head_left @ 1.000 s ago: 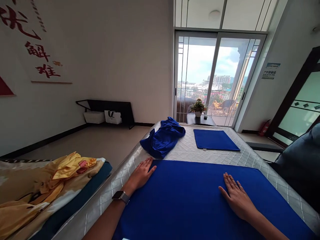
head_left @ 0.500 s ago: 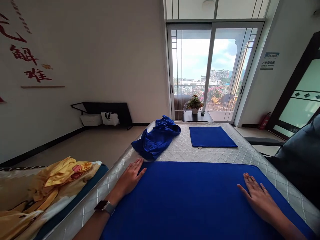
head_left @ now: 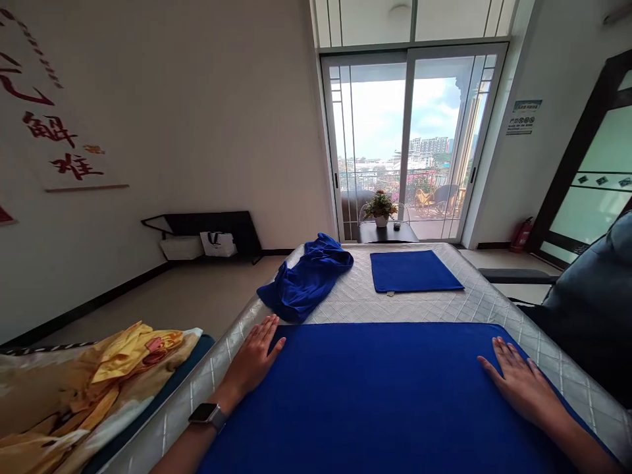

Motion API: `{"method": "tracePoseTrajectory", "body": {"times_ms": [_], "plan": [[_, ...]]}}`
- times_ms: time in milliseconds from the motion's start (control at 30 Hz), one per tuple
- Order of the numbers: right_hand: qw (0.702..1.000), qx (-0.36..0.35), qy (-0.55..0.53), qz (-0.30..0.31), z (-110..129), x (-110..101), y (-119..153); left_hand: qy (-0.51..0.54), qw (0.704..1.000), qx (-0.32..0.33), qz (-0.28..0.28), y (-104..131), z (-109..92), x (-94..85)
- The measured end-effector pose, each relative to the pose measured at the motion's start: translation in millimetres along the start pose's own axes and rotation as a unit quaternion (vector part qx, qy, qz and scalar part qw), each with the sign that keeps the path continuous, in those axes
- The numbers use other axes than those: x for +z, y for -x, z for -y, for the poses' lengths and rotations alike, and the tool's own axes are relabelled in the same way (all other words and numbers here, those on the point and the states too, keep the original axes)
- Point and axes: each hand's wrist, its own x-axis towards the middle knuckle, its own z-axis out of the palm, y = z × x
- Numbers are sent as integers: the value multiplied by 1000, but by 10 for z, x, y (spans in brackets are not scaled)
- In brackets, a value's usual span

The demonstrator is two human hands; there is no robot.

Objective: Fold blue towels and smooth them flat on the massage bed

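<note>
A large blue cloth (head_left: 375,395) lies spread flat over the near part of a white quilted mattress (head_left: 340,306). My left hand (head_left: 254,355), with a watch (head_left: 207,415) on its wrist, rests open along the cloth's left edge near the far corner. Flat on the cloth by its right edge is my right hand (head_left: 524,385), fingers stretched out. Beyond my left hand sits a crumpled blue cloth (head_left: 311,280). A smaller blue cloth (head_left: 415,270), folded into a flat rectangle with a small tag, lies farther back on the right.
Yellow patterned bedding (head_left: 123,368) lies low at the left. A dark chair (head_left: 587,289) stands close on the right. Past the mattress are a small table (head_left: 388,232) with a potted plant (head_left: 381,209) and a sliding glass door (head_left: 370,138). A black bench (head_left: 212,227) stands by the wall.
My right hand has slid slightly right, toward the cloth's right edge. My left hand stays at the left edge. The camera view has shifted a little.
</note>
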Motion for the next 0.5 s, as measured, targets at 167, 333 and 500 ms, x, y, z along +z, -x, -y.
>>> {"method": "tracePoseTrajectory", "body": {"times_ms": [167, 333, 500], "plan": [[999, -6, 23, -21, -56, 103, -19, -26, 998, 19, -47, 1, -93, -126], [999, -28, 33, -33, -151, 183, -56, -29, 999, -2, -43, 107, -229, -285], [998, -36, 30, -46, -205, 214, -56, 13, 999, 11, 44, 631, -309, -397]]}}
